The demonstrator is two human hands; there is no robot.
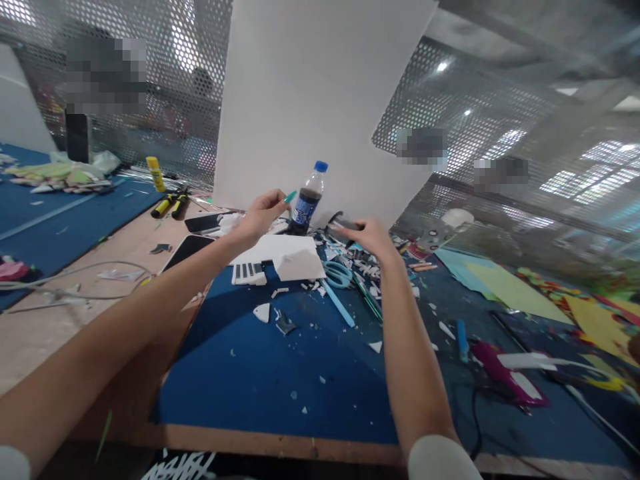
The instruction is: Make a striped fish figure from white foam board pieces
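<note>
Blue mat: a dark blue cutting mat [280, 373] covers the near and middle of the wooden table [60, 327], flecked with white scraps.
White foam: angular white foam-board pieces [287, 257] lie at the mat's far edge, one with a row of dark slots cut in it; a tall white board [320, 100] stands upright behind them against perforated metal mesh.
Left hand: the left hand [260, 217] is raised above the foam pieces, arm stretched forward, thumb and fingers pinched on a small teal object [289, 197] whose tip sticks out to the right.
Right hand: the right hand [370, 239] reaches far forward, palm down, fingers curled on a dark grey roll-like object [343, 223]; what it is cannot be told.
Bottle: a clear plastic bottle [307, 199] with a blue cap and dark drink stands upright between the hands, just behind the foam; its blue label is too blurred to read.
Scissors: light-blue-handled scissors [337, 273] lie flat just right of the foam, below the right hand.
Left side: yellow-and-black cutters [170, 203] and a yellow glue stick [155, 173] sit far left.
Right side: coloured paper sheets [505, 283] and a magenta glue gun [505, 380] lie on the right.
</note>
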